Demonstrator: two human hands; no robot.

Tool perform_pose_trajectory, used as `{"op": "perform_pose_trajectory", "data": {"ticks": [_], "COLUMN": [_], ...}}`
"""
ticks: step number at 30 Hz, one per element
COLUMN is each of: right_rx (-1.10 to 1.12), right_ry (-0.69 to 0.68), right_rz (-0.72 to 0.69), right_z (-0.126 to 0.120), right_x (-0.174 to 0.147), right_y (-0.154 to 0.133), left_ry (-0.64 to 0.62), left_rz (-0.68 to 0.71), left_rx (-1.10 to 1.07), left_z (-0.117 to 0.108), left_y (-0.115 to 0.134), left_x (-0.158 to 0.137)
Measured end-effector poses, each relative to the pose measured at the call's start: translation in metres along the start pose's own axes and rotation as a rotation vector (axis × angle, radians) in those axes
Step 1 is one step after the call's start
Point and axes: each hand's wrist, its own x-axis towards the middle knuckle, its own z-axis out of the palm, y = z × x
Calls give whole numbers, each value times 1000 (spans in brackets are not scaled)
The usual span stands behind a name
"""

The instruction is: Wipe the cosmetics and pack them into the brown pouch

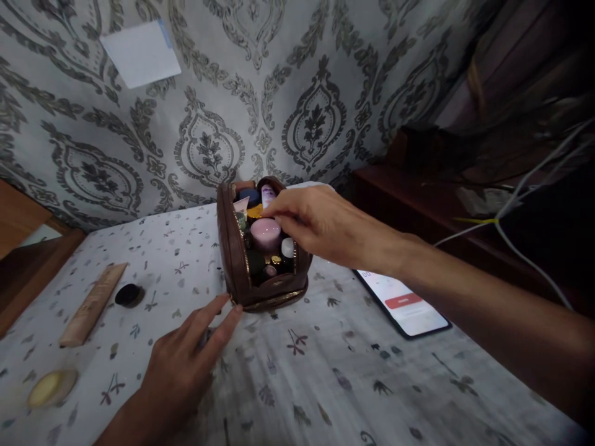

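A brown zip-up cosmetics bag stands unzipped on the patterned cloth, full of small containers. Among them are a pink-lidded jar, a white-capped bottle, a dark blue lid and a white-and-purple tube. My right hand reaches over the bag's right side, its fingers pinched just above the pink lid and close to the tube. What the fingertips grip, if anything, is hidden. My left hand lies with fingers stretched out, fingertips at the bag's near left corner.
To the left lie a beige tube, a small black-lidded jar and a yellowish round container. A lit phone rests under my right forearm. White cables hang at the right; a patterned wall stands behind.
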Motion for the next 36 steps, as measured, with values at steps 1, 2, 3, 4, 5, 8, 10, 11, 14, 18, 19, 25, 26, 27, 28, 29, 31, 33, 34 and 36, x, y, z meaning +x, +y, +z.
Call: {"op": "perform_pose_trajectory", "data": {"ticks": [1,2,3,4,5,8,10,11,14,18,19,25,26,27,28,29,31,33,34,36], "right_rx": [-29,-65,-105,-141,-176,-283,-339,-357,-366,-360,-364,-398,-409,-419,-425,-425,-417,-401,-392,-379], "right_ry": [-27,-70,-119,-165,-207,-302,-317,-318,-345,-431,-450,-488,-494,-502,-508,-514,-517,-516,-515,-509], "right_rz": [12,18,15,5,-12,-64,-87,-91,-62,-37,-41,-68,-65,-59,-51,-41,-19,-2,1,-8], "right_z": [3,7,12,17,22,34,38,39,39,34,33,36,37,38,38,38,37,36,36,36], "right_x": [0,0,0,1,2,8,12,15,22,28,29,29,29,30,30,30,31,31,32,32], "right_y": [1,1,1,0,-1,-4,-6,-7,-11,-16,-17,-17,-18,-19,-21,-22,-26,-27,-27,-26], "left_ry": [-8,-15,-18,-18,-17,-13,-16,-18,-40,-80,-92,-189,-188,-185,-185,-181,-173,-177,-182,-203], "left_rz": [0,4,6,5,1,-21,-24,-24,-5,72,76,42,38,37,34,25,-2,-20,-25,-23], "left_rx": [7,11,11,9,4,-12,-26,-33,-50,-59,-63,-121,-128,-136,-140,-140,-138,-144,-150,-162], "left_z": [1,2,3,5,7,14,18,20,24,26,27,30,31,32,33,34,37,39,40,41], "left_y": [-1,-1,-1,-1,0,4,7,8,10,9,9,9,10,11,11,12,12,12,12,12], "left_x": [-4,-7,-9,-11,-14,-19,-22,-23,-24,-26,-27,-30,-30,-31,-31,-33,-36,-40,-41,-43]}}
